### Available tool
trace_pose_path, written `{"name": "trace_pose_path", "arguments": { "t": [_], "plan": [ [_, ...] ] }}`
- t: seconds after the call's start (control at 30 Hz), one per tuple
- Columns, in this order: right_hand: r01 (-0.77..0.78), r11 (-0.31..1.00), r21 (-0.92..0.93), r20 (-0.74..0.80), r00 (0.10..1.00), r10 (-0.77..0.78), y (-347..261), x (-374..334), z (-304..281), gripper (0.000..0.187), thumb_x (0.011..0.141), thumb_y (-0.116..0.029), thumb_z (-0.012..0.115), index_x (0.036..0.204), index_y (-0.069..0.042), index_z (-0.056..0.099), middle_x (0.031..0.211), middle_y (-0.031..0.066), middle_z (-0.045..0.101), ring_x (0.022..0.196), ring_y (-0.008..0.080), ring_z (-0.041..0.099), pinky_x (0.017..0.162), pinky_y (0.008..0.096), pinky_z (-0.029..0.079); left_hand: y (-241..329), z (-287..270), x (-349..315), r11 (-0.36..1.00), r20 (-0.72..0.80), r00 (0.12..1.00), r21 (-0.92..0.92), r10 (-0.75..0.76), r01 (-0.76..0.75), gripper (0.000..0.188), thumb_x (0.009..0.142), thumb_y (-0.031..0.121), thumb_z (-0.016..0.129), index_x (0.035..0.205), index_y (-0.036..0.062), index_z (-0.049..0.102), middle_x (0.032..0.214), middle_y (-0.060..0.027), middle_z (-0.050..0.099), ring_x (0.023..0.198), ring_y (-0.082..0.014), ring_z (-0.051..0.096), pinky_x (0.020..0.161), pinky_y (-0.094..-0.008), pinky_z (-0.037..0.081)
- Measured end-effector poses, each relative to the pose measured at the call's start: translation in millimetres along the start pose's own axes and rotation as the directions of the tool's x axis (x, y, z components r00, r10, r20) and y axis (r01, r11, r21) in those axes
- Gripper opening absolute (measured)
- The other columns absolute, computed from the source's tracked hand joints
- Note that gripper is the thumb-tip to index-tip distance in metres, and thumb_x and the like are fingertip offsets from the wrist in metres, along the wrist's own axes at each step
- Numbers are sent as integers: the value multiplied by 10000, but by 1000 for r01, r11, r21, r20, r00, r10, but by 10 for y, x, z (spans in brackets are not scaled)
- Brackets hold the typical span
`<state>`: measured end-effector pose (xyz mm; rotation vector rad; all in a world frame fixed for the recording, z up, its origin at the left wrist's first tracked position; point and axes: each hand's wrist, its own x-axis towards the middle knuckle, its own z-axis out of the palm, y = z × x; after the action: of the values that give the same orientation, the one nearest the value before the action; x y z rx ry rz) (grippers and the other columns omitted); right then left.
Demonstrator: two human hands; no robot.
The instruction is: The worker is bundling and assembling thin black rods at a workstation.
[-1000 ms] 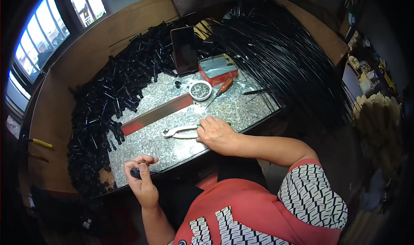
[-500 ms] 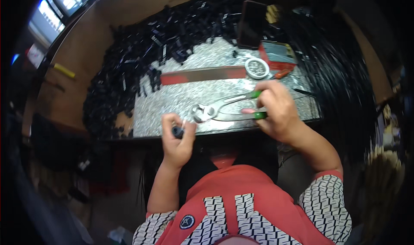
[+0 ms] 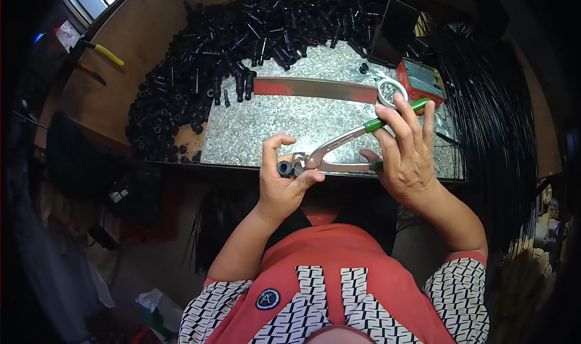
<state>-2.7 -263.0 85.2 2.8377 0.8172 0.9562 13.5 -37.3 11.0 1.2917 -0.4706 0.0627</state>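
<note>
My left hand (image 3: 277, 192) grips a small black tubular part (image 3: 284, 169), its round, hollow end facing up. Steel pincers (image 3: 339, 143) with green grips are in my right hand (image 3: 407, 162). The handles are spread apart; my fingers stretch over the upper grip, and the lower grip lies by my palm. The pincer jaws are at the black part, between my left thumb and index finger, and the fingers partly hide where they meet it. Both hands are just above the front edge of a speckled stone slab (image 3: 284, 123).
A red-edged flat metal bar (image 3: 315, 88) lies across the slab. Near its right end stand a round white dish (image 3: 392, 92) of small metal bits, a red box (image 3: 423, 80) and a dark phone (image 3: 394, 32). Black parts (image 3: 175, 83) heap behind and left; long black strands (image 3: 490, 120) hang right.
The pincers' jaws have come to the black part in my left hand. My left hand has moved right and up, and my right fingers have spread out along the grip.
</note>
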Motion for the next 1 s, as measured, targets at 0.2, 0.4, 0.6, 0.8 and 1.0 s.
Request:
{"name": "trace_pose_path", "arguments": {
  "t": [0.2,0.4,0.6,0.8,1.0],
  "plan": [
    [-42,998,55,44,998,39,-71,-97,-58,322,771,-200,730,936,-48,500,1174,132,489,1159,340,481,1038,620,277,41,30,-25,971,-58,998,237,-8,22,466,720,148,845,1003,36,492,756,-18,634,696,-30,571,587,-157,426],
    [63,998,-23,-47,997,-64,-88,-158,-87,322,780,-256,714,834,-42,479,992,132,548,935,305,558,871,484,427,-65,-49,-89,962,-51,999,274,18,-3,448,662,173,888,914,34,545,676,37,558,635,-6,506,529,-162,368],
    [48,975,216,217,971,-96,-76,-296,-121,310,779,-228,729,831,-28,498,899,138,581,793,303,594,685,395,477,-5,-107,-137,978,-31,990,158,-136,139,717,590,579,810,924,2,546,658,74,501,636,-11,463,572,-157,344],
    [-369,521,770,539,813,-220,-148,-452,-83,300,789,-146,761,931,-20,528,626,92,598,544,252,627,480,331,478,-26,-201,-154,957,86,992,281,-97,69,861,521,760,677,902,-5,569,603,59,473,564,-22,432,517,-186,303],
    [-974,-1,228,848,199,-491,-108,-299,-206,397,771,-51,750,1046,2,469,665,37,567,550,127,607,482,280,474,-45,-209,-155,945,239,971,324,-31,-50,756,494,725,693,749,14,642,633,-10,597,559,-90,560,500,-220,408]
  ]
}}
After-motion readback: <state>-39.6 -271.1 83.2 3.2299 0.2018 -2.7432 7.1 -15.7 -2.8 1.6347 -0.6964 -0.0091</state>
